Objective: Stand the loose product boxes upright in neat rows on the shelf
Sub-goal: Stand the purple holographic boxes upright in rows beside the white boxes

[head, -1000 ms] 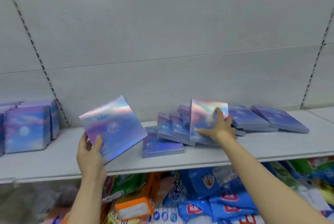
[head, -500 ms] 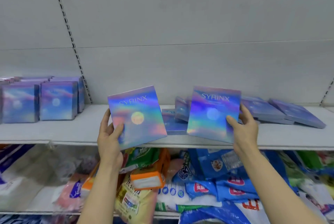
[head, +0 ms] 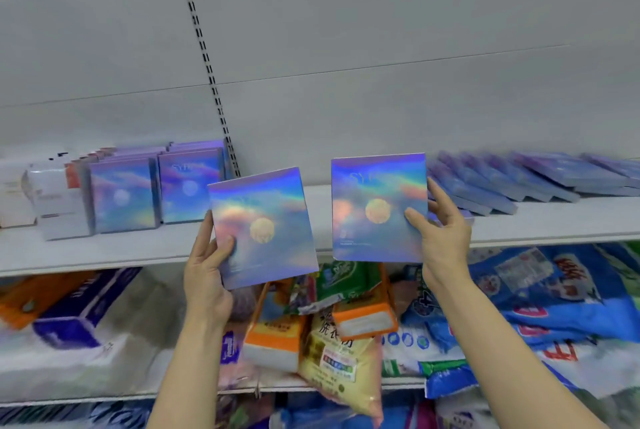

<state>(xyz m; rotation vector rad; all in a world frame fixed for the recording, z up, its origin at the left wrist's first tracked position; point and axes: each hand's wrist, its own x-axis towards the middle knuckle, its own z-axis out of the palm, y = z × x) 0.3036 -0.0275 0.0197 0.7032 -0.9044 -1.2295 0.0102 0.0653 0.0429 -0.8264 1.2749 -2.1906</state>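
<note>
My left hand (head: 207,269) grips the lower left corner of a flat holographic blue-purple box (head: 263,226), held upright in front of the shelf edge. My right hand (head: 441,238) holds a second, matching box (head: 375,208) by its right edge, also upright, just right of the first. On the white shelf (head: 104,252), rows of the same boxes (head: 156,189) stand upright at the left. To the right, several more boxes (head: 519,179) lie flat and overlapping.
White and pale packages (head: 45,200) stand at the shelf's far left. A slotted upright (head: 204,57) runs down the grey back panel. The lower shelf holds orange cartons (head: 363,317), a rice bag (head: 336,352), blue bags (head: 554,297) and tissue packs (head: 69,321).
The view has swung left, bringing the upright rows closer to the middle. Both hands carried their boxes leftward, away from the flat pile, and hold them higher against the shelf.
</note>
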